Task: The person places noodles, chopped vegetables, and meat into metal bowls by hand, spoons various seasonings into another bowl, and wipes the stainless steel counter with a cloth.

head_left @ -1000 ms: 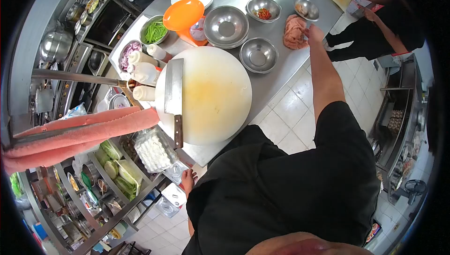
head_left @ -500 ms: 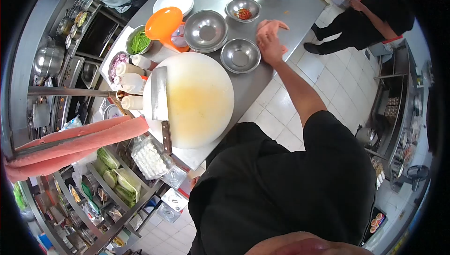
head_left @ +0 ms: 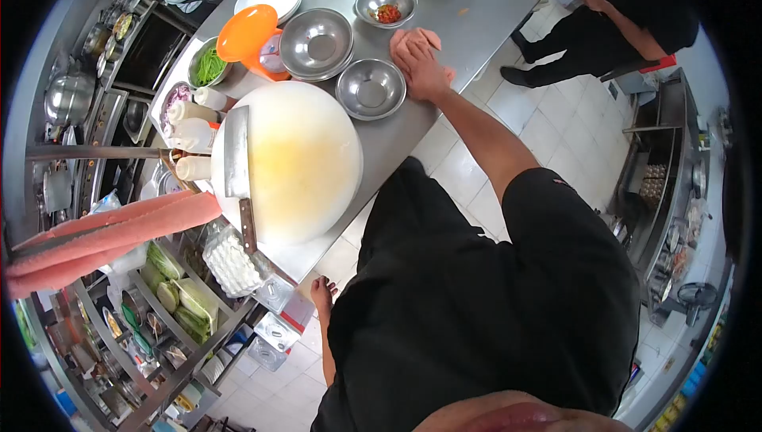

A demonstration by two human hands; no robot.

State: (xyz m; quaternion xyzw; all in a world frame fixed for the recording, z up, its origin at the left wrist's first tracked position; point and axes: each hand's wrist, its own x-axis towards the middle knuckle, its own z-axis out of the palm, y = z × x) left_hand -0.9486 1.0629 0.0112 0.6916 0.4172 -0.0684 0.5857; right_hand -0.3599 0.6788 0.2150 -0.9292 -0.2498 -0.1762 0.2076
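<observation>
My right hand (head_left: 423, 75) presses down on a crumpled pink cloth (head_left: 427, 38) on the steel table, with its fingers around the cloth. Just left of that hand stands a small steel bowl (head_left: 371, 89) with nothing in it. My left hand (head_left: 323, 294) hangs low beside my body, off the table's near edge; its fingers are loosely bent and apart, and I see nothing in them. A cleaver (head_left: 236, 154) with a wooden handle lies on the round white cutting board (head_left: 309, 170), touched by neither hand.
Stacked steel bowls (head_left: 316, 43), an orange container (head_left: 248, 33), a bowl of chopped red pieces (head_left: 386, 5) and squeeze bottles (head_left: 193, 135) stand on the table. A pink cloth-draped bar (head_left: 111, 237) juts in at left. A co-worker (head_left: 611, 35) stands at right.
My right hand and the pink cloth have shifted left in view along with the table. My left hand has come into fuller view beside my body.
</observation>
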